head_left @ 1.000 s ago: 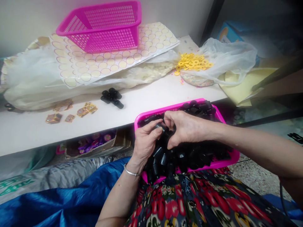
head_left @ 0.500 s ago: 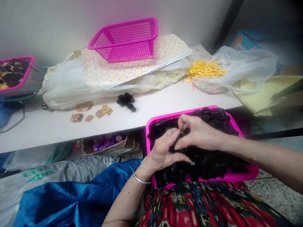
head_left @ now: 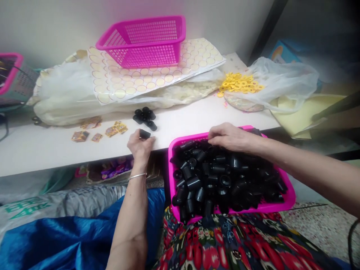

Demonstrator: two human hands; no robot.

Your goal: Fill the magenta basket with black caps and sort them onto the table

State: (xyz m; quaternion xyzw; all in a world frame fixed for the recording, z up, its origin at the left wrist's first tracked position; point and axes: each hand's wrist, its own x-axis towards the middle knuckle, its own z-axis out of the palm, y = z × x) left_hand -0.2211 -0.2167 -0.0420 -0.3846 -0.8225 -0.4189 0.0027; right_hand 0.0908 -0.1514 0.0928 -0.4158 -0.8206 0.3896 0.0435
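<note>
The left hand is clamped on a short black plastic cylinder, pinched between thumb and fingers at the front edge of the white tabletop, just short of a small cluster of black plastic parts. The right hand is over the far rim of the lap-side pink basket, its fingertips drawn together; whether anything is gripped there cannot be told. The basket is heaped with loose black parts. Good handling, in this inspector's judgement, calls for a light pinch, the cylinder lowered clear of the cluster and released only once it bears on the surface, since round parts may roll. Small printed cutouts lie left of the hand and could be swept by a careless wrist. Behind the cluster, a bulky plastic bag limits reach. Yellow rings lie well apart, beside a clear bag.
</note>
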